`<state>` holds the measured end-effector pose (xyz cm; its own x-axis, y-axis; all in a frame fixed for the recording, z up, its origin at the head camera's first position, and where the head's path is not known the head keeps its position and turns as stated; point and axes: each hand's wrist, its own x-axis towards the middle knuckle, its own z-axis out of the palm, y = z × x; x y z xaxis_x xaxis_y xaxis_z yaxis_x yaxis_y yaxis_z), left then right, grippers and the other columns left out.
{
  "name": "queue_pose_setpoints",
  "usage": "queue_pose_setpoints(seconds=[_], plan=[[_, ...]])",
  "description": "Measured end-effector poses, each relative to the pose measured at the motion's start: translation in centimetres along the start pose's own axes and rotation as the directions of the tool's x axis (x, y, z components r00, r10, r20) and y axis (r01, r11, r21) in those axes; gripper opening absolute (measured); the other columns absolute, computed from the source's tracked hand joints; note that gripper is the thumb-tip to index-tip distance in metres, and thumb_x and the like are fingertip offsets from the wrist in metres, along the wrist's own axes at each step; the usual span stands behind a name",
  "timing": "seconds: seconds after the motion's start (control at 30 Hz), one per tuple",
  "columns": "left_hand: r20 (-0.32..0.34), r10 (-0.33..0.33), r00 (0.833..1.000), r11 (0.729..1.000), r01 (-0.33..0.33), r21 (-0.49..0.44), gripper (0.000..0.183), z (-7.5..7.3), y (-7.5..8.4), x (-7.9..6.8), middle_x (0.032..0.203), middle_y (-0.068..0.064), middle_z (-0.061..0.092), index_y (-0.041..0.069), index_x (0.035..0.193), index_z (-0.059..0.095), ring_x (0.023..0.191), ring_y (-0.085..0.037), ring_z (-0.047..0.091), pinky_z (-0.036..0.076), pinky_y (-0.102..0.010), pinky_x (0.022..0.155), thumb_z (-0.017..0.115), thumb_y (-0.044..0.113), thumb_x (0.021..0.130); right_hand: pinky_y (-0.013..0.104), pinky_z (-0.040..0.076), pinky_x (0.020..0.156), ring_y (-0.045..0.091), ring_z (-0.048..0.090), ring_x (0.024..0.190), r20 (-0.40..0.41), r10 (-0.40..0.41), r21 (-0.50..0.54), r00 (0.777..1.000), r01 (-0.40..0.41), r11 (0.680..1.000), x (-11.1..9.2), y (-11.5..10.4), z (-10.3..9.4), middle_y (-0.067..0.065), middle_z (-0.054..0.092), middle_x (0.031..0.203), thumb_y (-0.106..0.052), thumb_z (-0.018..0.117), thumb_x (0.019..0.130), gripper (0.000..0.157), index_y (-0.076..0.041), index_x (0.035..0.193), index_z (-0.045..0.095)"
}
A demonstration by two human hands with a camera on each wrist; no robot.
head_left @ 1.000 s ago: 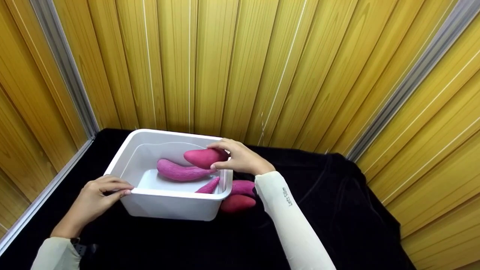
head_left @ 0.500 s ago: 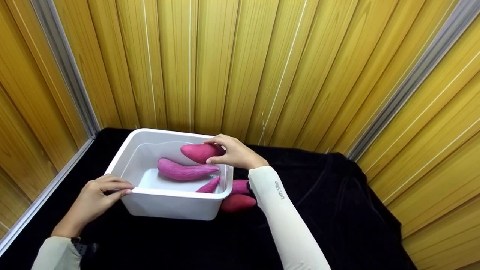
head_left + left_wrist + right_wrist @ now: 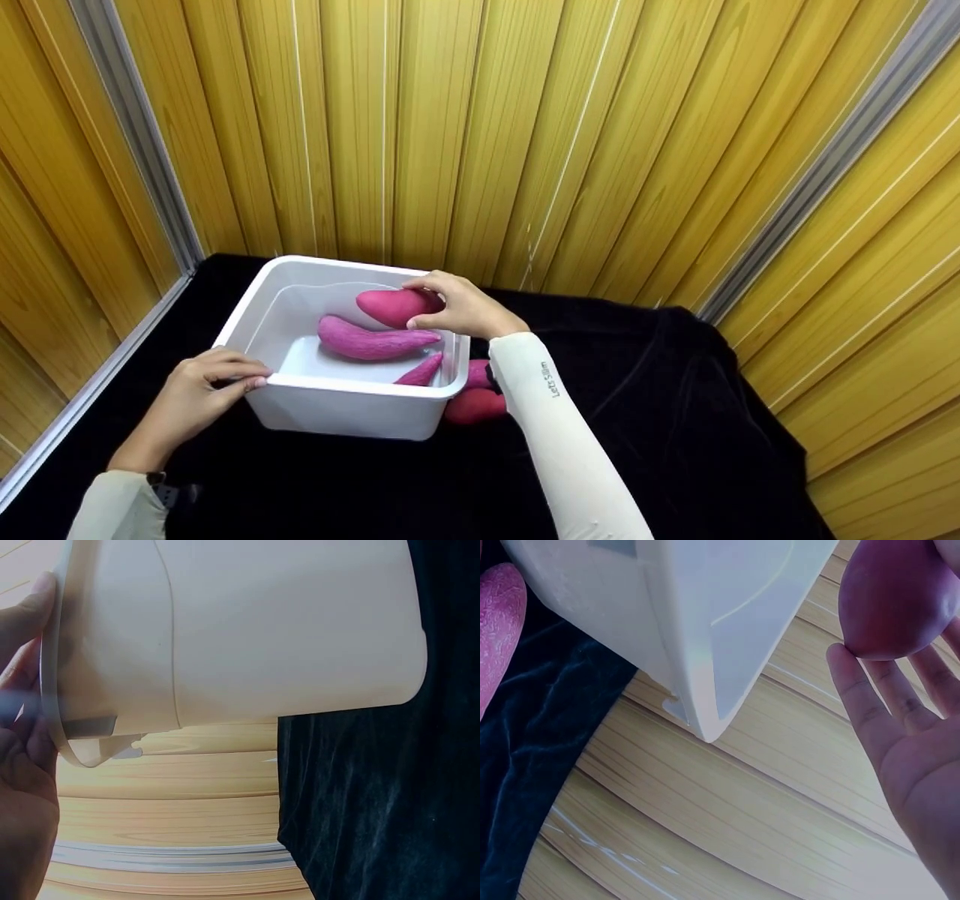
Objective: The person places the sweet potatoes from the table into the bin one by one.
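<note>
My right hand (image 3: pixel 469 307) holds a smooth pinkish-red sweet potato (image 3: pixel 394 306) between thumb and fingers, over the inside of a white plastic bin (image 3: pixel 345 412). In the right wrist view the fingers support its rounded end (image 3: pixel 896 600). My left hand (image 3: pixel 199 386) pinches the bin's rim at the near left corner, thumb on one side and fingers on the other, as the left wrist view also shows. Inside the bin lie a long, curved purple sweet potato (image 3: pixel 367 343) and a second purple one (image 3: pixel 421 372), partly hidden by the near wall.
Beside the bin's right wall, partly under my right forearm, lie a purple sweet potato (image 3: pixel 476 373) and a red one (image 3: pixel 474 407). Black cloth (image 3: pixel 645 420) covers the surface. Yellow wood-patterned panels (image 3: pixel 495 150) stand behind and at both sides.
My right hand has carried the red sweet potato a little left and farther over the bin. The left hand stays on the rim.
</note>
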<state>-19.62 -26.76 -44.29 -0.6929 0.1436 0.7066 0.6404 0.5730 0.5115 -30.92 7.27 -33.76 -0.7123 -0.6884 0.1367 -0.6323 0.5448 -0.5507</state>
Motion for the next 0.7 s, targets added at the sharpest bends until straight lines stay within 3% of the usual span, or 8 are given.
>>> queue_pose_setpoints(seconds=[0.7], plan=[[0.009, -0.008, 1.0, 1.0, 0.008, 0.004, 0.032, -0.05, 0.09, -0.02, 0.08, 0.002, 0.072, 0.013, 0.081, 0.079, 0.083, 0.006, 0.058, 0.04, -0.001, 0.082, 0.08, -0.014, 0.064, 0.032, 0.046, 0.099, 0.017, 0.053, 0.114, 0.03, -0.004, -0.034, 1.0, 0.005, 0.999, 0.23, -0.53, 0.23, 0.005, 0.06, 0.125, -0.025, 0.076, 0.085, 0.053, -0.014, 0.133, 0.057]])
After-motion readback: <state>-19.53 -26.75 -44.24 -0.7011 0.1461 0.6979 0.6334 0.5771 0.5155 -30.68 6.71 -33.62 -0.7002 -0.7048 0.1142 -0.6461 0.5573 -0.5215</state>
